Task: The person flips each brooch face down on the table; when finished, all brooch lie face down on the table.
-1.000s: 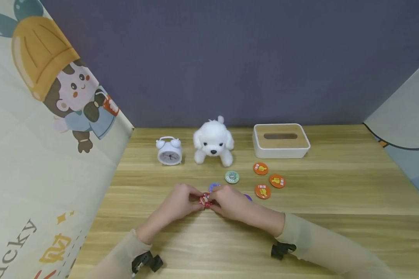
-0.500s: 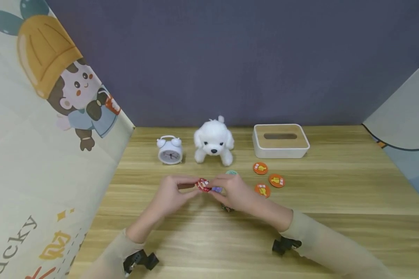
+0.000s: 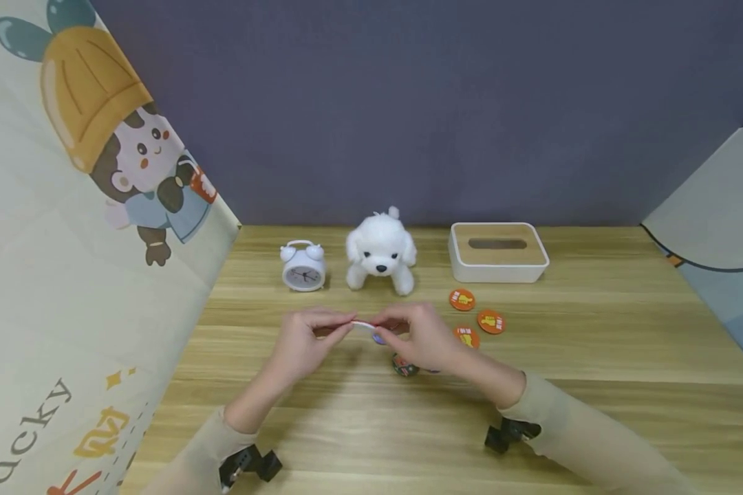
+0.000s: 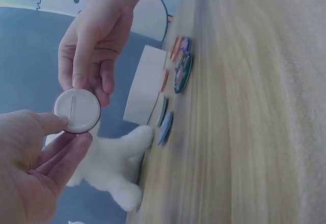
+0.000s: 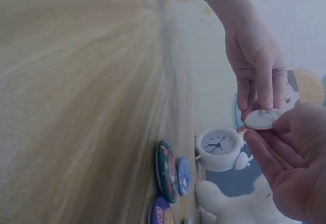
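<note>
White-backed badge [image 4: 81, 109] in hands [image 3: 303, 342] [image 3: 426, 338] (fingertip pinch).

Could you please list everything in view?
Table: 1, light brown, beneath
Wall: 1, slate, behind
Cartoon panels: 2, multicoloured, either side
Plush dog: 1, white, table's back
Alarm clock: 1, white, left of dog
Tissue box: 1, white and tan, right of dog
Orange badges: 3, orange, by tissue box
Other badges: 4, dark green, blue, purple, pale green, mid-table
Held badge: 1, white back, raised
Wrist cameras: 2, black, at cuffs
Sleeves: 2, beige, on forearms
Left hand: 1, bare, holding badge
Right hand: 1, bare, holding badge
</note>
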The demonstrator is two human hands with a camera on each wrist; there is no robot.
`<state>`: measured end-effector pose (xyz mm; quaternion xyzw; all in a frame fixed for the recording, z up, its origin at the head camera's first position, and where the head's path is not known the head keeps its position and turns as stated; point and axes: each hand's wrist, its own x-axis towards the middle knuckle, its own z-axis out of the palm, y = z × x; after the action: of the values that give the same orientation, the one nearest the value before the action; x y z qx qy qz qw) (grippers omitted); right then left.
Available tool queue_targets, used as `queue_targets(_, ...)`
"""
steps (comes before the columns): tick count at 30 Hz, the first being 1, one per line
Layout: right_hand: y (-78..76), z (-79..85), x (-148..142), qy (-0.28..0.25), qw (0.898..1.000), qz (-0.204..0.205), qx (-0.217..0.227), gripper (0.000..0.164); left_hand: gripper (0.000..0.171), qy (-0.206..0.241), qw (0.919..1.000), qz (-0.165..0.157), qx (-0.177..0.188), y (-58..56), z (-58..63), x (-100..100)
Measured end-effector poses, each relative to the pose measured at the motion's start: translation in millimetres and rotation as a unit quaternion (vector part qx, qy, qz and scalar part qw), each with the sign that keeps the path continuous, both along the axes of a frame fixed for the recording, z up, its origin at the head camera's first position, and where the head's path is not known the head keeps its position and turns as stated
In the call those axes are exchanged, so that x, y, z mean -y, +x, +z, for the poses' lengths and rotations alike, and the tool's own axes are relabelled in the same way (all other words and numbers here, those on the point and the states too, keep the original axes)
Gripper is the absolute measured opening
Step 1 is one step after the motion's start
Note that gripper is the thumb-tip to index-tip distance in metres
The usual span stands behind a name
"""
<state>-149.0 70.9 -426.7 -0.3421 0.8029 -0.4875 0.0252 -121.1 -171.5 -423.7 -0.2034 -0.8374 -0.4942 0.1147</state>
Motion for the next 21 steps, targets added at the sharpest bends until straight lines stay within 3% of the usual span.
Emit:
queue_targets(7, 1.8, -3.3, 1, 0.001, 1.0, -0.006, 0.023, 0.028, 0.02, 0.037, 0.9993, -0.003, 0.0, 1.0, -3.2, -4)
queue_targets(15, 1.3, -7.8, 3, 0.019, 0.999, 0.002, -0.046, 0.05, 0.016, 0.048, 0.9982, 0.001, 0.037, 1.1, -6.4, -5)
queue_targets(21, 1.4, -14.0, 5, 0.077, 0.994, -0.012, -0.072, 0.048, 0.027, 0.048, 0.9939, -0.022, 0.096, 1.5, -7.2, -3)
